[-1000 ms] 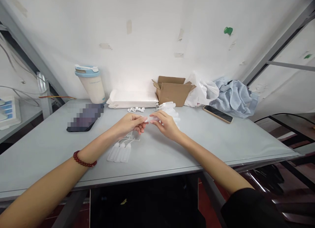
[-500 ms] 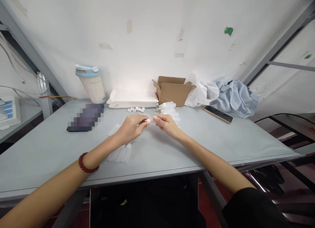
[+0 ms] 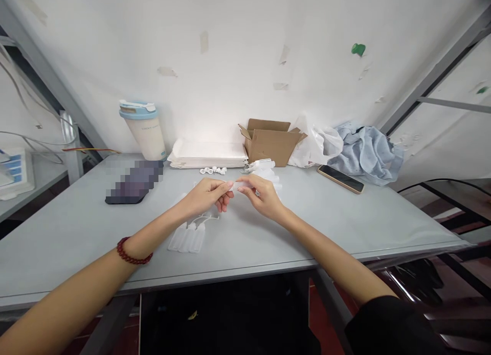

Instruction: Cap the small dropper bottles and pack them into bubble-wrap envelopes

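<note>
My left hand [image 3: 207, 196] and my right hand [image 3: 259, 194] meet above the middle of the grey table [image 3: 76, 232], fingertips pinched together on a small clear plastic bottle [image 3: 235, 186] held between them. Just under my left hand lie three finished clear bottles [image 3: 186, 237] side by side with thin tips. Behind my right hand sits a heap of more clear bottles [image 3: 266, 170]. A short row of small white caps [image 3: 213, 170] lies beyond my hands. A red bead bracelet is on my left wrist.
At the back stand a blue-lidded tumbler [image 3: 144, 131], a stack of white trays [image 3: 208, 154], an open cardboard box [image 3: 270, 141], a white plastic bag [image 3: 316, 142] and a blue cloth [image 3: 366, 151]. A phone [image 3: 339, 178] lies right; a dark blurred item [image 3: 132, 187] lies left.
My hands stay together on the small bottle; the fingers have shifted slightly, the left fingers now stretched further along it. Nothing else on the table moved.
</note>
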Tool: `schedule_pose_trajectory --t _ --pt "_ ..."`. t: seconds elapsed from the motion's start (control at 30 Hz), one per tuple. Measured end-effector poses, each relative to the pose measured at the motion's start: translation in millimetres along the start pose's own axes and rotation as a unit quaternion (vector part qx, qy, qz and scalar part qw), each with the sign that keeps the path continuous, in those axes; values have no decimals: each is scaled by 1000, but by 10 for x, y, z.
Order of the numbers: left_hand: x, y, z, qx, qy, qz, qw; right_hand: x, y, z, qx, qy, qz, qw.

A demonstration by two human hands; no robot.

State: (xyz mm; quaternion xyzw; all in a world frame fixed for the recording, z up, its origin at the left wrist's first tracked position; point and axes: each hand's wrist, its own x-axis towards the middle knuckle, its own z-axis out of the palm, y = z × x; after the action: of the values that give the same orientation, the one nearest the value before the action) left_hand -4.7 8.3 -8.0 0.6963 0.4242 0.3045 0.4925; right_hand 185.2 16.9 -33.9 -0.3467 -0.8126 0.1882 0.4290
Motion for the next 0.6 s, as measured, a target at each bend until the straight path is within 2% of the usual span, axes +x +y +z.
schedule_pose_trajectory --t 0.13,0.23,0.4,0.6 --pt "-49 51 53 43 41 38 998 17 -42 -33 52 -19 51 997" --pt "-75 48 96 135 82 103 982 37 -61 -54 136 -29 111 984" --pt "-59 -65 123 317 121 262 903 64 -55 -55 269 -59 200 940" --pt "-37 -159 113 444 107 320 830 75 -59 -77 347 -85 262 896"
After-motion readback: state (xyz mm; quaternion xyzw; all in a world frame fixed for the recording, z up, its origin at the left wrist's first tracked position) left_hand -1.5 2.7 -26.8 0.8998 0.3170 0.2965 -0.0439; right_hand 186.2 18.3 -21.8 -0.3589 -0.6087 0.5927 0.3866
